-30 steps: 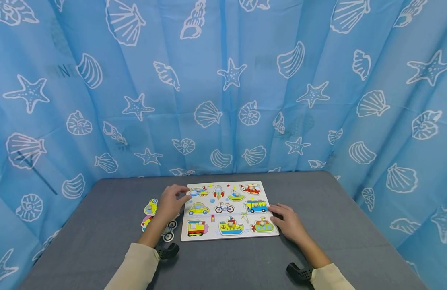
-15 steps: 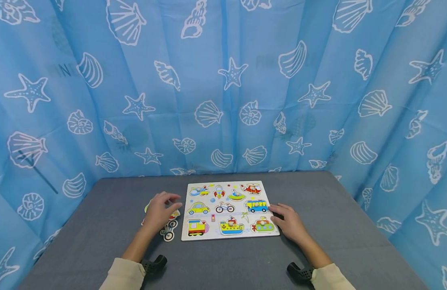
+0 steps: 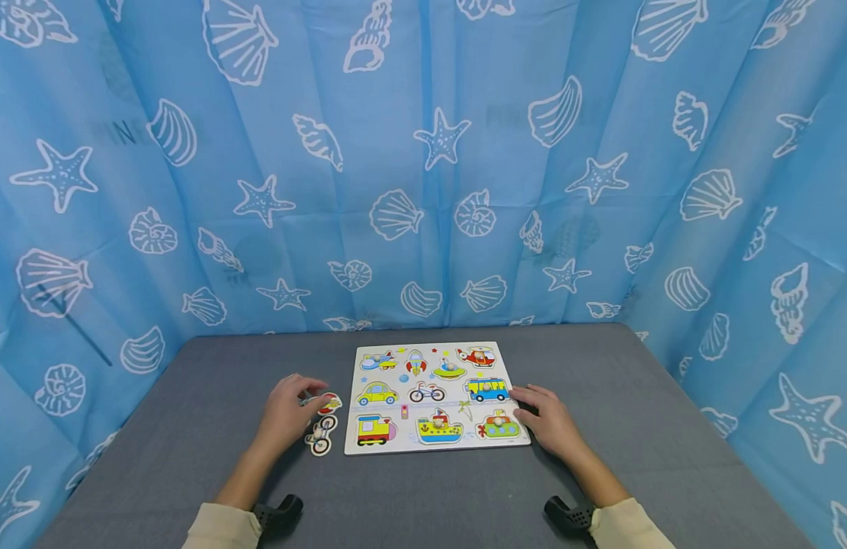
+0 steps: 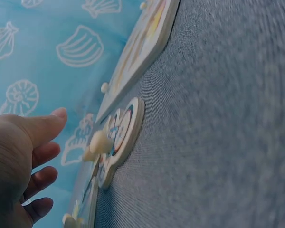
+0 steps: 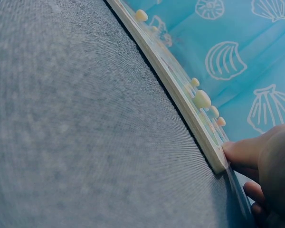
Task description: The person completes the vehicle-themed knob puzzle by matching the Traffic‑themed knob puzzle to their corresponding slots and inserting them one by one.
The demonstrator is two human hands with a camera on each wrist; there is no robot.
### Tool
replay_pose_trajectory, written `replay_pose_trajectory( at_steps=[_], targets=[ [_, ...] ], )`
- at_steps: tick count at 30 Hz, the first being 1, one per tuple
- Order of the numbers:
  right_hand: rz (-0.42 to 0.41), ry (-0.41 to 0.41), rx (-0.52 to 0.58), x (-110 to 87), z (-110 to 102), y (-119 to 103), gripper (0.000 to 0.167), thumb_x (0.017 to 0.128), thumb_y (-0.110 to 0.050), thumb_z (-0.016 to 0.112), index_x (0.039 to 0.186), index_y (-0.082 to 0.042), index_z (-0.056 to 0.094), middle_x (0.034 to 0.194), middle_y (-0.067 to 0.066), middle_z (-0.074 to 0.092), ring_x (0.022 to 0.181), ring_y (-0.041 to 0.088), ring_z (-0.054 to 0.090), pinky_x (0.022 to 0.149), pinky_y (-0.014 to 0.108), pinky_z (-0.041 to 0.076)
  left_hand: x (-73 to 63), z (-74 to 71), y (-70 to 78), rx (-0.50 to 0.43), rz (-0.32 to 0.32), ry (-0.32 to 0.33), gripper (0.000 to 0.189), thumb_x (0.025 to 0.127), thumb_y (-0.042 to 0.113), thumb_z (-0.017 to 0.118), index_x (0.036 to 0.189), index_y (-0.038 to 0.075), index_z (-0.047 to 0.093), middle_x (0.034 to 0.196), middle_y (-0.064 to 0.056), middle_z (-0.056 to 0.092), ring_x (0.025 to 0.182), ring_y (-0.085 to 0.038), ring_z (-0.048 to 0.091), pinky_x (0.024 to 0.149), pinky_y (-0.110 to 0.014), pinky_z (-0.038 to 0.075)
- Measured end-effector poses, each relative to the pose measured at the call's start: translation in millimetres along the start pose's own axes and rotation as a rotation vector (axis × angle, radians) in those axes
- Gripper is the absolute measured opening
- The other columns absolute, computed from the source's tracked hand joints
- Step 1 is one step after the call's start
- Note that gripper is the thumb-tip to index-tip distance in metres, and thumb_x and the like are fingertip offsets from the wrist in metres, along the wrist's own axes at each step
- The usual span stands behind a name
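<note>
My left hand [image 3: 288, 412] hovers at the loose puzzle pieces left of a white wooden peg puzzle board [image 3: 405, 431], its fingers loosely bent. In the left wrist view its thumb and fingers are apart with nothing between them. Just past them lies a bicycle piece [image 4: 125, 131] with a round wooden knob. A red and yellow piece [image 3: 332, 404] shows beside the fingertips in the head view; other pieces are hidden under the hand. My right hand [image 3: 550, 424] rests at the board's right edge, its thumb touching the rim in the right wrist view.
The board bears vehicle pictures; the bus [image 3: 486, 390], ship [image 3: 438, 428] and submarine [image 3: 498, 425] carry knobs. The board and loose pieces lie on a grey cloth-covered table [image 3: 423, 503]. Behind hangs a blue curtain [image 3: 368, 130] with shell prints.
My left hand has moved left and toward me, from the board's upper left corner to the loose pieces, uncovering the bicycle piece. My right hand has stayed at the board's edge.
</note>
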State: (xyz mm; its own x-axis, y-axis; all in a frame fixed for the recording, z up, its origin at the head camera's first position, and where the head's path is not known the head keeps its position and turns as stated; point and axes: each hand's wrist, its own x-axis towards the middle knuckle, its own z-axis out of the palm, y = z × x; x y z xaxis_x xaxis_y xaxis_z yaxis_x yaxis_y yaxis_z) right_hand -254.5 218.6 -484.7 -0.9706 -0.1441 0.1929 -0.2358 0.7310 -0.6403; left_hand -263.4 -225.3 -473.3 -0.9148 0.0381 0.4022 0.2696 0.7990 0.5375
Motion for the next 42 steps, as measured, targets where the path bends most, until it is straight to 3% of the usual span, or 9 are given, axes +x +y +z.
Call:
replay_pose_trajectory(
  at_steps=[11,21,42],
  targets=[
    [-0.001,0.001,-0.01,0.0,-0.4,0.0,0.037,0.091,-0.004,0.064,0.128,0.0,0.062,0.133,0.017,0.058,0.133,0.043,0.037,0.103,0.064,0.028,0.4,1.4,-6.6,0.097,-0.065,-0.034,0.022,0.081,0.022,0.079,0.098,0.009,0.075,0.085,0.0,0.06,0.082,-0.021,0.053,0.07,-0.042,0.043],
    [0.021,-0.009,-0.013,0.0,-0.3,-1.9,0.037,0.092,-0.006,0.065,0.128,-0.001,0.063,0.134,0.017,0.057,0.133,0.042,0.037,0.103,0.064,0.028,0.9,1.4,-7.8,0.127,-0.129,-0.079,0.022,0.08,0.024,0.08,0.096,0.01,0.075,0.089,-0.002,0.063,0.087,-0.024,0.055,0.073,-0.046,0.043],
    [0.019,-0.005,-0.011,-1.0,-0.3,-1.7,0.037,0.092,-0.005,0.065,0.129,-0.001,0.062,0.133,0.017,0.057,0.133,0.042,0.037,0.104,0.064,0.028,1.3,6.3,-5.5,0.15,-0.175,-0.059,0.018,0.077,0.025,0.081,0.087,0.011,0.075,0.087,-0.004,0.063,0.088,-0.029,0.058,0.074,-0.05,0.043]
  ],
)
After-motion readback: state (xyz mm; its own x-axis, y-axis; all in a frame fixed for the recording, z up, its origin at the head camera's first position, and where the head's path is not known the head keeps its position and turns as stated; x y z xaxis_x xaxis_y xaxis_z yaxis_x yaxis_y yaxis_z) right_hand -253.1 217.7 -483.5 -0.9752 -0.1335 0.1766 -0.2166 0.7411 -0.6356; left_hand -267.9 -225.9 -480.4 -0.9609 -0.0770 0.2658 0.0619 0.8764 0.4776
